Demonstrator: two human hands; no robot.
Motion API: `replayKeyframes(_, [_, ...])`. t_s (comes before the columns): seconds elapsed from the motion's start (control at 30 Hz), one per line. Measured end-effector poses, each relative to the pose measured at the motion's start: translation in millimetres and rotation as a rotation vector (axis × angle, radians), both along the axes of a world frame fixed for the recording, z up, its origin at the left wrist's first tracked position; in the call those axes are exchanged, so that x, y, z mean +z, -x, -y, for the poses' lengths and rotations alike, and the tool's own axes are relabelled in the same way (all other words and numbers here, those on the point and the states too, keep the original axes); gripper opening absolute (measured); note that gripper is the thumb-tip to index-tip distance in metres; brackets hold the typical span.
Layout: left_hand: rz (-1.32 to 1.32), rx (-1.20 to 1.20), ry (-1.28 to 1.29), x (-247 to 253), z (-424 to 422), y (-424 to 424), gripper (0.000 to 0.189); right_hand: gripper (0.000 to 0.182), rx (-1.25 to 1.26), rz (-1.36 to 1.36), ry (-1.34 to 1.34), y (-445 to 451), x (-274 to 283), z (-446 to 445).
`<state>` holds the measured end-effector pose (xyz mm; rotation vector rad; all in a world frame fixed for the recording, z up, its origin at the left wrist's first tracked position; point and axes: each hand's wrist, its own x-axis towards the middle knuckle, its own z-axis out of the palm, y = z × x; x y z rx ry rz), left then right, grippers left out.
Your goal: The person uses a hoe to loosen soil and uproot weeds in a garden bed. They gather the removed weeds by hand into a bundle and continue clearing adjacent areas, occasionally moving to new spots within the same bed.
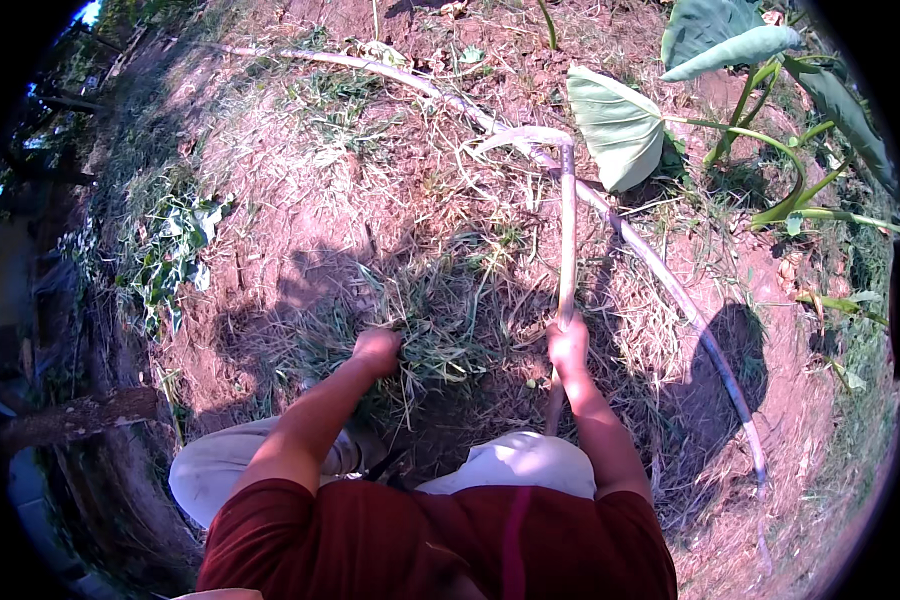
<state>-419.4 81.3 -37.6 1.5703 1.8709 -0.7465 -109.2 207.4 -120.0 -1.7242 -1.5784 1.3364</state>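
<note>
My right hand (568,346) is closed around the wooden handle (568,247) of a sickle-like tool. Its curved blade (529,136) points left at the far end, crossing over a long pale pipe or hose. The handle's lower end passes below my fist towards my right knee. My left hand (377,351) is a fist at the edge of a tuft of green grass (439,345), gripping some of it; its fingertips are hidden. Grass lies between my two hands, some of it in shade.
The pipe or hose (667,281) curves across the ground from upper left to lower right. Large-leaved plants (619,131) stand at the upper right. A leafy vine (176,247) grows at left, above a rough log or trunk (82,420). Dry cut grass (300,172) covers reddish soil.
</note>
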Motion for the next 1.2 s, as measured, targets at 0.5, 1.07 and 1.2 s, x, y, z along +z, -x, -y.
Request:
replayKeyframes(0.5, [0.007, 0.034, 0.017, -15, 8, 7, 0.03, 0.009, 0.047, -0.103, -0.015, 3, -3, 16])
replayKeyframes(1.07, [0.105, 0.012, 0.053, 13, 4, 12, 0.025, 0.005, 0.057, -0.128, -0.037, 17, 14, 48])
replayKeyframes(1.2, [0.084, -0.143, 0.05, 65, -11, 39, 0.023, 0.016, 0.123, -0.041, -0.089, 37, 63, 12])
